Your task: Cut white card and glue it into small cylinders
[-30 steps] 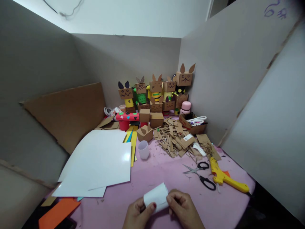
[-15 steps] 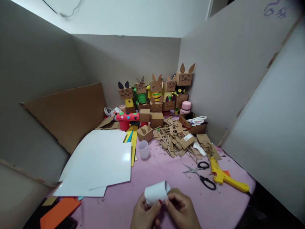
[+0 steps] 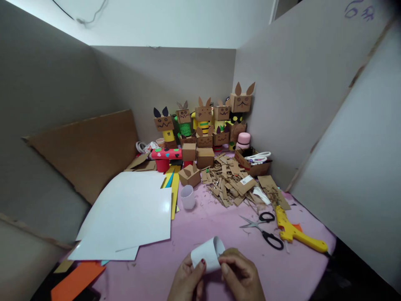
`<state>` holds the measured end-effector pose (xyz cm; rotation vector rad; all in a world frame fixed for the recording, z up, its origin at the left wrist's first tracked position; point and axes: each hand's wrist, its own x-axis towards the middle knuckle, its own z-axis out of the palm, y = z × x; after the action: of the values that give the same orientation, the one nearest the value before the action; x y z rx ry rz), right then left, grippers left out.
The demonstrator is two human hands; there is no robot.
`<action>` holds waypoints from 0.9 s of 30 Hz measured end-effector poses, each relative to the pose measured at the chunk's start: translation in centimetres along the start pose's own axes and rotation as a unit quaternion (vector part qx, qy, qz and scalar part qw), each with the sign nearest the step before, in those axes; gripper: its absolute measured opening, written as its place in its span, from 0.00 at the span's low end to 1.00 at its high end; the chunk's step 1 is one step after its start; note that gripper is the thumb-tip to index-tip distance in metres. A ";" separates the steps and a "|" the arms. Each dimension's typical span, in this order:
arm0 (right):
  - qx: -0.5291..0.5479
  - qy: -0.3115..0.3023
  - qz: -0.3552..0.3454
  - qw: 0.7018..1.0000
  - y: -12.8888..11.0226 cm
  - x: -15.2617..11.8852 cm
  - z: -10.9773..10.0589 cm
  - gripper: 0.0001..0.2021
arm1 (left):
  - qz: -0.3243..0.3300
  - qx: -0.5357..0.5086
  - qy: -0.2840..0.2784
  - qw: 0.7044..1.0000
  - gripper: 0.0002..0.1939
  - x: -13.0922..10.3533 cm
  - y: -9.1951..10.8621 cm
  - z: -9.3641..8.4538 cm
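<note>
A white paper-covered cup (image 3: 205, 255) is held just above the near part of the pink tabletop, lying on its side with its open end to the right. My left hand (image 3: 188, 278) grips it from the left, thumb pressed on its outer side. At the open end, my right hand (image 3: 239, 274) pinches the rim between thumb and fingers. To the right lie open black-handled scissors (image 3: 261, 225) and a yellow glue gun (image 3: 297, 236). A translucent plastic cup (image 3: 188, 197) stands beyond my hands.
White sheets (image 3: 125, 221) lie on the left beside an orange sheet (image 3: 77, 282). Cardboard scraps (image 3: 225, 184) are heaped behind the scissors. Several cardboard animal figures (image 3: 203, 113) and a red tube with hearts (image 3: 166, 154) stand at the back. Grey partitions (image 3: 166, 75) enclose the table.
The paper-covered cup has turned so its open end shows more. My left thumb has shifted left along its side, and my right fingers have moved up onto the rim.
</note>
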<state>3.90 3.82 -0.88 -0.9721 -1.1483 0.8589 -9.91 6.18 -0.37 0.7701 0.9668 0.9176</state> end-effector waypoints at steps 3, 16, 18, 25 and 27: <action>0.026 0.016 0.016 0.999 0.0 -0.1 0.0 0.09 | -0.037 -0.038 -0.029 0.998 0.27 0.3 -0.2 -0.5; 0.000 -0.025 0.096 0.995 0.2 0.8 -0.2 0.18 | 0.029 0.112 0.128 0.985 0.24 -1.0 1.1 0.3; 0.021 -0.049 0.151 0.987 0.5 1.1 -0.5 0.20 | 0.046 0.118 0.115 0.985 0.24 -1.1 1.5 0.3; 0.066 -0.083 0.231 0.967 0.6 1.2 -0.9 0.21 | 0.089 0.151 0.126 0.976 0.23 -1.5 1.9 0.8; 0.049 -0.098 0.181 0.977 0.3 1.1 -0.7 0.17 | 0.097 0.137 0.121 0.978 0.21 -1.3 1.5 0.9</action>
<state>4.78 4.85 -0.92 -1.0496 -1.0991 1.3171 -9.86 5.45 1.73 1.0152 1.2665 1.0794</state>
